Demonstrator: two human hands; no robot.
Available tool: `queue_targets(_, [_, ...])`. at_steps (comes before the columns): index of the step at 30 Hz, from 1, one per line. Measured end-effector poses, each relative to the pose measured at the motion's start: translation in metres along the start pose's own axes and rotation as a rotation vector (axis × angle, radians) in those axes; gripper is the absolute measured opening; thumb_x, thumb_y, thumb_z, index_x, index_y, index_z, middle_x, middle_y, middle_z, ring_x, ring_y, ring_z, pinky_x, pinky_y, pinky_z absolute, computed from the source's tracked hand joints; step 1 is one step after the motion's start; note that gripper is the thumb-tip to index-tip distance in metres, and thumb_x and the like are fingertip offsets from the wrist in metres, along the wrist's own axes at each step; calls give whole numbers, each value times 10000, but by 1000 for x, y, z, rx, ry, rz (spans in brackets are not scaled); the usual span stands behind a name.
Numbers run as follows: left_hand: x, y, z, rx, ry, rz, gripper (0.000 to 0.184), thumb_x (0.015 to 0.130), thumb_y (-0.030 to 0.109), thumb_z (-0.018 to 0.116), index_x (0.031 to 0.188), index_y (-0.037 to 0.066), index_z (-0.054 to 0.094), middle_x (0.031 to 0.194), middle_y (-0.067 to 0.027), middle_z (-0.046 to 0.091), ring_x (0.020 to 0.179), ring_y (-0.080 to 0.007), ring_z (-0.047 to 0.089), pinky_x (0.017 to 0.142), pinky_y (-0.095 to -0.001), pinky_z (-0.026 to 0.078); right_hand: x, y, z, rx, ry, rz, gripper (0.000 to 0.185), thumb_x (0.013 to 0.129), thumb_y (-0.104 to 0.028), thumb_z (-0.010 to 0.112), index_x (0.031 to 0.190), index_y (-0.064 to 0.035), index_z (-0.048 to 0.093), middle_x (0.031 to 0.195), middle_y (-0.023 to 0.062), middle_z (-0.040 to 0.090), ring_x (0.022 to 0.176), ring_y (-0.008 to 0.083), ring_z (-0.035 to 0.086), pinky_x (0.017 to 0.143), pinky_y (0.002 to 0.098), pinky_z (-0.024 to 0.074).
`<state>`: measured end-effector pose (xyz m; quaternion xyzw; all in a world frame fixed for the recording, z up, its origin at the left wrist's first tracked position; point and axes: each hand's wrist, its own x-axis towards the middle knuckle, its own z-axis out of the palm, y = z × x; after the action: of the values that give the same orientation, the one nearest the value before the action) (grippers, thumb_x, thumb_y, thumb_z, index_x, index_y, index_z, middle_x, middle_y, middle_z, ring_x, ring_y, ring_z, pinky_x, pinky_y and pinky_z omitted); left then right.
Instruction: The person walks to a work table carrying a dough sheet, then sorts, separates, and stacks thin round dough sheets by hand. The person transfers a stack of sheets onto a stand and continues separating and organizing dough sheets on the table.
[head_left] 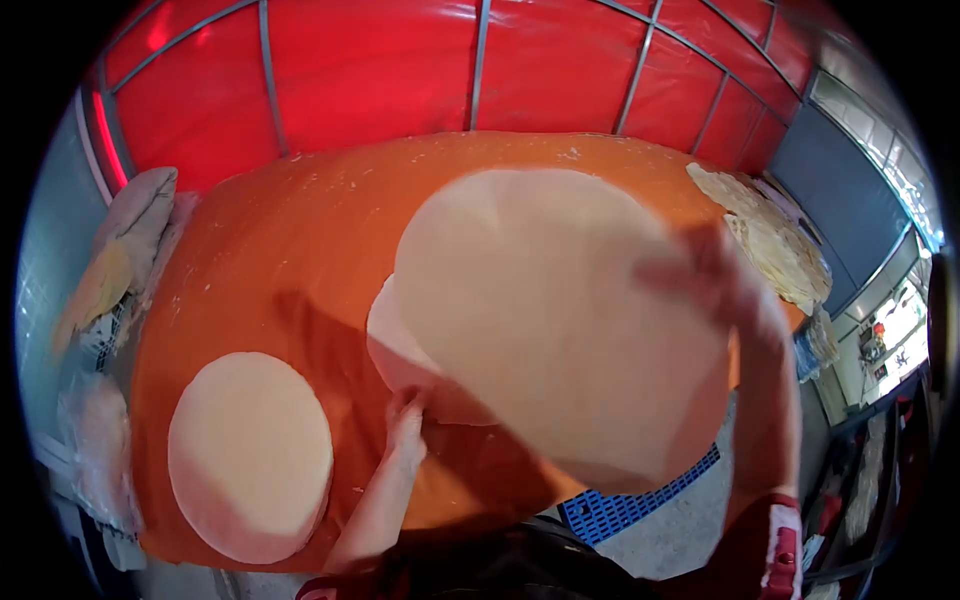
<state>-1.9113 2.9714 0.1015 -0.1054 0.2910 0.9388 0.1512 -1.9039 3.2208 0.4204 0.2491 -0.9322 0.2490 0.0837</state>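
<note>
A large, thin round sheet of dough [540, 300] spreads over the middle of the orange-covered table, its lower right part hanging past the front edge. My right hand [700, 275] is at the upper right of this sheet, its fingers over the surface and smeared by motion. Beneath it on the left, a smaller dough round [395, 340] shows partly; the rest is hidden. My left hand [408, 415] has its fingers closed at the lower rim of that smaller round. Another pale dough round [250, 455] lies flat at the table's front left.
Thin flatbread sheets [770, 245] are piled at the table's right end. Folded cloth [140, 205] and a plastic bag [100, 445] are along the left side. A blue plastic grate [640, 505] lies on the floor below the front edge. Red sheeting [375, 75] on a metal frame stands behind.
</note>
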Motion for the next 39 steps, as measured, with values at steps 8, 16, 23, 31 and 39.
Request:
queue_targets(8, [54,44,-26,1039,715,364,314,620,62,640,871,-84,519,824,-122,568,761,-196,547,579,-312,439,90,-11,-54,-33,246,-10,208,778,-168,520,883,6,565,675,23,586,624,70,548,560,252,452])
queue_targets(16, [-9,24,-23,544,487,138,173,777,43,481,919,-55,489,859,-144,557,714,-247,583,532,-315,511,41,-2,198,-926,85,-569,340,648,-96,476,944,70,449,689,67,532,634,143,536,459,250,424])
queue_targets(23, [-21,23,-26,391,359,175,277,856,236,418,957,-14,478,861,-133,562,705,-229,579,589,-329,498,4,42,283,-675,-94,-527,319,615,-126,498,875,59,478,695,101,524,597,165,535,449,250,428])
queue_targets(31, [-20,22,-21,130,221,232,234,868,193,379,973,2,466,865,-116,555,724,-229,579,634,-345,503,-19,34,321,-660,-91,-416,371,676,-123,469,995,63,440,836,169,527,631,212,544,480,286,453])
queue_targets(39, [-12,27,-13,14,32,281,173,862,159,375,986,71,457,976,-136,535,868,-272,541,727,-399,457,3,15,278,-273,-164,-198,393,687,-159,505,1005,60,435,831,191,545,708,273,567,525,346,465])
